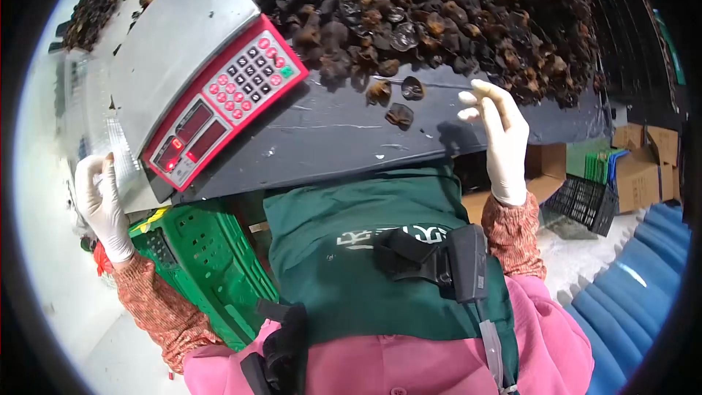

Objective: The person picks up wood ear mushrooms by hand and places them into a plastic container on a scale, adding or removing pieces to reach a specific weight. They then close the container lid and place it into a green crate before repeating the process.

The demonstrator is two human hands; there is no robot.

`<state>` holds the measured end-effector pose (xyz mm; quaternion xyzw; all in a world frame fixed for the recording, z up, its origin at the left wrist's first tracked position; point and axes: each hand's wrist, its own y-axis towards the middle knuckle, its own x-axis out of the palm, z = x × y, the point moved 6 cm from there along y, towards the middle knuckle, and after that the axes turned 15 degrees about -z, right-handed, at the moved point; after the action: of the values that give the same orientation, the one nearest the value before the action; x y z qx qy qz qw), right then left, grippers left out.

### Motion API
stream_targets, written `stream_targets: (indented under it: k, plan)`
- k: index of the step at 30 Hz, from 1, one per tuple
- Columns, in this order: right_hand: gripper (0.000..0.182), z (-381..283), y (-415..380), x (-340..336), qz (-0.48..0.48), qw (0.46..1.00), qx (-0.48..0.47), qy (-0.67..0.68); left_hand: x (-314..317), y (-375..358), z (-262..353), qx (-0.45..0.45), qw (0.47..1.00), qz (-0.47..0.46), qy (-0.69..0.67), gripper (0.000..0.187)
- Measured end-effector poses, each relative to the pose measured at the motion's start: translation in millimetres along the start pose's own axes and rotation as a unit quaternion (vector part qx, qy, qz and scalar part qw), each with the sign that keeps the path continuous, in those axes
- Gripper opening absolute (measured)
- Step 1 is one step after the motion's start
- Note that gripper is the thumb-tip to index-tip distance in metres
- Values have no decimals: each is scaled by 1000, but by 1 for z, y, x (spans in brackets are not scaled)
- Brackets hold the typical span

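Lying loose on the worktop (pixel 314 143), just on the near side of a large heap (pixel 439 14) of the same stuff, three dark brown mushrooms (pixel 399 115) sit close to one another, right of the middle. They look like ear mushrooms: probably very light, soft and bendy, and their wet shine suggests a slippery surface. Their thin, curled rims could tear if pinched hard, so the thicker folded middle seems the better hold, taken lightly from both sides. Gathered by the handful, they would likely shift and slide over each other. To their right, the gloved right hand (pixel 506 143) hangs above the near edge, its fingers loosely spread and holding nothing, apart from the mushrooms. Left of the mushrooms, a red scale (pixel 197 51) with a metal plate stands tilted across the view, its display lit. Farther left, the gloved left hand (pixel 101 201) is beside some clear plastic (pixel 124 148); its fingers are bent with a gap between them, nothing seen held, though whether they touch the plastic I cannot tell. Nearer, below the worktop, is a green crate (pixel 194 249).
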<state>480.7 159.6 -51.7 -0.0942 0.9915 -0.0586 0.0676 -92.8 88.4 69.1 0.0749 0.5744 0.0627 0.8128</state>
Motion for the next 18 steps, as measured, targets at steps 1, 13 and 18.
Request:
stream_targets:
  k: [1, 13, 18]
  plan:
    - [27, 3, -1, -2, 7, 1000, -11, -9, 13, 9, 11, -1, 999, -34, -40, 5]
    - [26, 8, 20, 48, 14, 915, -214, -342, 86, 27, 182, 127, 991, -53, 2, 43]
    - [30, 10, 28, 85, -20, 893, -194, -405, 231, -1, 237, 103, 973, -162, -125, 101]
